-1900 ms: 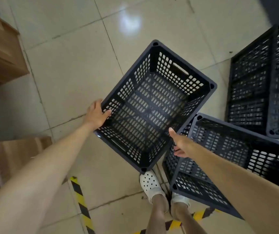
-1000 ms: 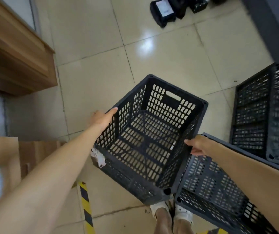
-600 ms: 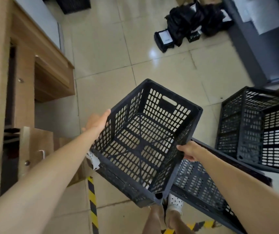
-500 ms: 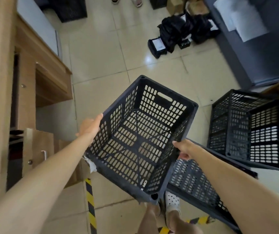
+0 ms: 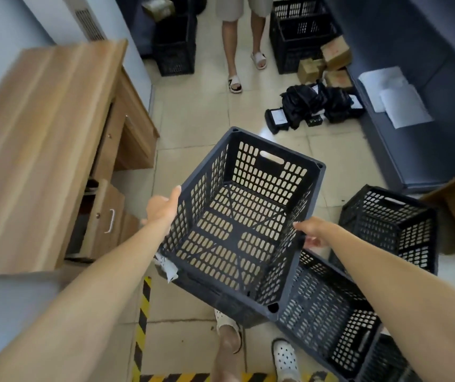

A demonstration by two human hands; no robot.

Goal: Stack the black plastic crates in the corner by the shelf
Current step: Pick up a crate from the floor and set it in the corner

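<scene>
An empty black perforated plastic crate [image 5: 248, 194] hangs in the air in front of me, open side up, tilted slightly. My left hand [image 5: 161, 208] grips its left wall at the rim. My right hand [image 5: 313, 232] grips its right wall at the rim. A second black crate [image 5: 328, 307] lies tilted on the floor under my right arm. A third black crate [image 5: 392, 224] lies on its side further right. At the far end two more stacks of black crates stand at the left [image 5: 175, 45] and at the right [image 5: 298, 31].
A wooden desk [image 5: 44, 139] with a drawer unit fills the left side. A person's legs [image 5: 237, 42] in sandals stand ahead between the far crates. Black bags [image 5: 303, 106] and cardboard boxes [image 5: 331, 59] lie on the floor right. Yellow-black tape [image 5: 142, 312] marks the tiles.
The crate has been lifted off the floor and carried forward in both hands. My view has risen, so the far end of the room and a standing person have come into sight.
</scene>
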